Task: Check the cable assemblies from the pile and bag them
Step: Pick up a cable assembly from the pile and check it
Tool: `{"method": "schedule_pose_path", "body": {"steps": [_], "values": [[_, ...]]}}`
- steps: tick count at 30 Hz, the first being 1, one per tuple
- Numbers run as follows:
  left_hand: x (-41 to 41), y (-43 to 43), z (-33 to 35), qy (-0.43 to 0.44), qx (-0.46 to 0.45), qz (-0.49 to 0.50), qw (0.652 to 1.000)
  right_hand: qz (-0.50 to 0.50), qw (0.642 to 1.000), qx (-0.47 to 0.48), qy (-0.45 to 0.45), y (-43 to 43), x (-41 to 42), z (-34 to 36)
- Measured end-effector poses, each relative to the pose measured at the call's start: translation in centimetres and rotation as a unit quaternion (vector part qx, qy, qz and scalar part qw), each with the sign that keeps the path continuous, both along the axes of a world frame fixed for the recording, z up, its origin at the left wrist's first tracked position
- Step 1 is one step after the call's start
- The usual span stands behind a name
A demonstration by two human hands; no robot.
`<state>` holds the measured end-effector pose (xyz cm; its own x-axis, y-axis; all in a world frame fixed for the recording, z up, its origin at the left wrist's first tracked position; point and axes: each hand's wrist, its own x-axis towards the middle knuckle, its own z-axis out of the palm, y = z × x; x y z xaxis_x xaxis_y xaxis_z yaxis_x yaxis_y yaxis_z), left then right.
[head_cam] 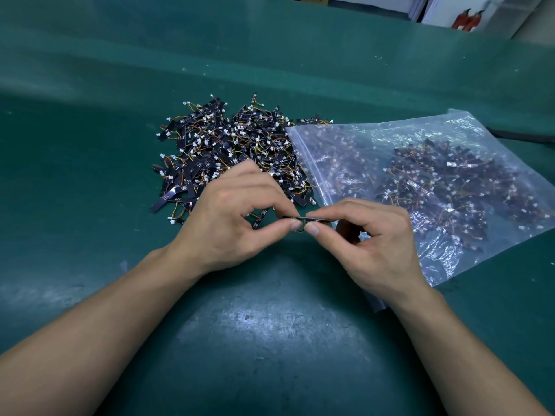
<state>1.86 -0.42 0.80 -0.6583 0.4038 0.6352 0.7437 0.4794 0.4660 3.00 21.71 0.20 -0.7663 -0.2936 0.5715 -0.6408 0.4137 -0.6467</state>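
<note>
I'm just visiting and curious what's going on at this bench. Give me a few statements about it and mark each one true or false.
1. Both hands hold one cable assembly between them. True.
2. The plastic bag is empty. False: it already holds many assemblies.
3. The loose pile lies to the left of the bag. True.
4. The left hand is resting flat on the green mat. False: its fingertips pinch the assembly.
5. The right hand is reaching into the bag. False: it pinches the assembly in front of the bag.
</note>
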Motion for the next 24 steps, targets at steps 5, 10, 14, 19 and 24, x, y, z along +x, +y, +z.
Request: {"method": "schedule_pose_path", "body": {"steps": [5,10,14,19,24], "values": [[0.01,-0.01,-0.01,-0.001,-0.002,0.006,1.0,-0.004,1.0,0.005,-0.004,0.07,0.01,-0.1],[-0.05,0.0,-0.19,-0.005,0.001,0.002,1.0,-0.004,1.0,0.006,0.02,0.02,-0.17,-0.22],[-0.02,0.02,-0.12,-0.011,0.015,-0.001,1.0,-0.002,1.0,-0.001,0.025,0.08,-0.09,-0.17],[0.03,0.09,0.0,-0.011,0.012,-0.003,1.0,-0.014,1.0,-0.007,0.001,-0.1,0.08,-0.08],[0.03,0.1,-0.02,-0.004,0.008,0.005,1.0,-0.016,1.0,-0.003,0.003,0.0,0.1,-0.01]]}}
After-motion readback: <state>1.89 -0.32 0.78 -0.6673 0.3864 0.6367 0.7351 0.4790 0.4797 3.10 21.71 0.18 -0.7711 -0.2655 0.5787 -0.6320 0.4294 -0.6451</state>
